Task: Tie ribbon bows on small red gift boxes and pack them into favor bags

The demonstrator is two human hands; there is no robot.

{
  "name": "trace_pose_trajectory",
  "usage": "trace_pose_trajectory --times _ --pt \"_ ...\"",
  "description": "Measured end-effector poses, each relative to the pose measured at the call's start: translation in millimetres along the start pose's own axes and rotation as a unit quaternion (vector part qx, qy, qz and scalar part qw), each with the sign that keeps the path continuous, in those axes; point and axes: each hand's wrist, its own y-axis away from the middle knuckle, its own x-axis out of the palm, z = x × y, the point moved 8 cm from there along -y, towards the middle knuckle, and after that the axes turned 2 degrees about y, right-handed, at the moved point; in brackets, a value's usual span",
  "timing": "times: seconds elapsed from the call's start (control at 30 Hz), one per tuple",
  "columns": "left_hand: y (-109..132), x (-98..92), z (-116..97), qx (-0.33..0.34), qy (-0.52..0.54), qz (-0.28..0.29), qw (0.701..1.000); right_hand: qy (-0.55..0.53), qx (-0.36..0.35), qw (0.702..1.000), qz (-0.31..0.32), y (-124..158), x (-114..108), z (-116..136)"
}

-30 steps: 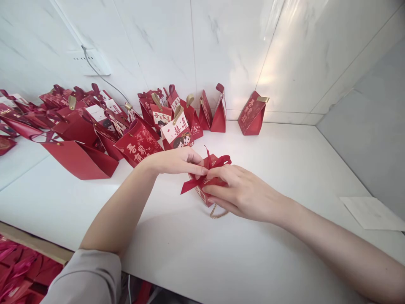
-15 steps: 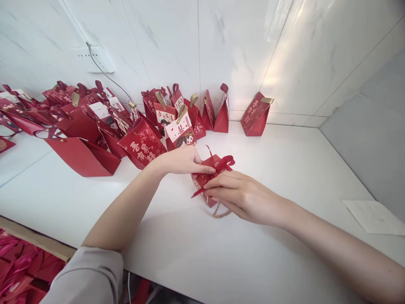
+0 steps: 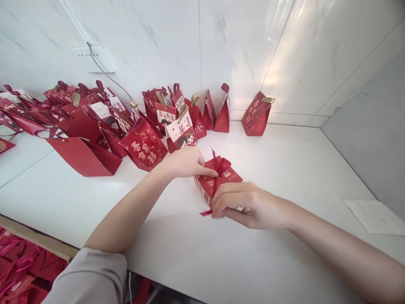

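Observation:
A small red gift box (image 3: pixel 232 174) with gold print lies on the white table. A red ribbon (image 3: pixel 223 164) crosses its top, with a loop standing up near the knot. My left hand (image 3: pixel 188 162) reaches in from the left and presses one stretched finger on the knot; its other fingers are curled and partly hidden. At the near side of the box, my right hand (image 3: pixel 245 204) pinches the ribbon's tail, whose cut end sticks out left of the fingertips. The lower right of the box is covered by this hand.
Several red gift bags (image 3: pixel 144 143) with looped handles stand behind and to the left. One red bag (image 3: pixel 257 114) leans by the tiled wall (image 3: pixel 240 50). White paper (image 3: pixel 375 216) lies at right. A cable (image 3: pixel 107 76) hangs from the socket. Red items fill a box (image 3: pixel 25 266) below.
My right hand has moved down towards the near edge, drawing the ribbon's tail with it. The loop looks smaller and more of the box top shows. My left finger stays on the knot.

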Motion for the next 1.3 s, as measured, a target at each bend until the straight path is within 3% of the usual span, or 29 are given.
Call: trace_pose_trajectory --times 0.1,0.2,0.27,0.4,0.47,0.57,0.73,0.93,1.17,1.3 --pt "-1.0 2.5 -3.9 0.029 0.005 0.007 1.000 -0.052 -0.004 0.997 0.054 -0.2 8.7 11.2" --pt "-0.9 3.5 -8.6 0.073 0.012 0.023 0.997 -0.086 -0.001 0.994 0.074 1.0 3.8 19.7" --pt "0.4 3.7 -10.0 0.096 0.026 0.048 0.994 -0.051 0.020 0.998 0.036 1.9 -11.1 14.2" --pt "8.0 4.8 -14.1 0.140 0.059 0.129 0.980 0.083 0.108 0.985 -0.107 8.2 -52.5 -22.6" --pt "12.7 4.2 -15.8 0.147 0.082 0.160 0.973 0.091 0.147 0.977 -0.125 10.9 -60.3 -44.0" --pt "17.6 0.8 -18.1 0.155 0.104 0.174 0.967 0.051 0.172 0.979 -0.100 10.8 -58.1 -62.4" --pt "21.1 -3.9 -21.9 0.185 0.108 0.174 0.961 -0.031 0.212 0.976 -0.049 11.5 -51.8 -61.1" --pt "17.1 -6.2 -18.1 0.191 0.094 0.153 0.965 -0.136 0.274 0.952 0.004 17.6 -39.1 -70.1" --pt "17.1 -5.0 -16.5 0.188 0.095 0.162 0.964 -0.197 0.272 0.941 0.033 19.7 -33.1 -73.4" --pt "18.3 -4.1 -21.2 0.215 0.138 0.184 0.949 -0.241 0.269 0.931 0.057 20.1 -32.0 -70.4"
